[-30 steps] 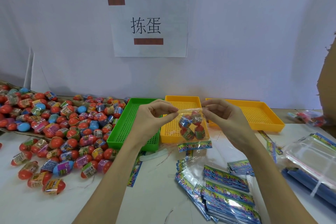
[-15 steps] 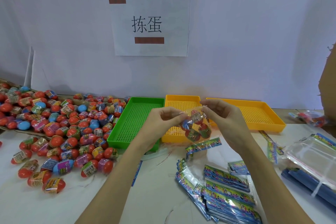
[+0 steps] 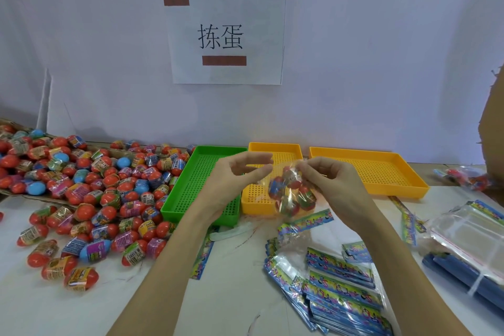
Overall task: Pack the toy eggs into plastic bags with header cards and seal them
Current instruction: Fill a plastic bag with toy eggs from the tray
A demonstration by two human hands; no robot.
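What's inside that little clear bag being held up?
The bag held by the right hand holds several wrapped toy eggs, red and blue. An exact count is unclear: they overlap, and the crinkled plastic and fingers cover some. Its header card hangs below.

A small packing workstation, like a toy factory bench. A printed paper sign [image 3: 226, 37] with Chinese characters hangs on the plain wall beyond the hands. A heap of wrapped toy eggs [image 3: 90, 194] lies left of the left hand [image 3: 231, 185]. Perforated sorting trays [image 3: 376, 172] sit behind the hands; stacked header-card bags [image 3: 341, 294] lie below the right hand [image 3: 335, 185].
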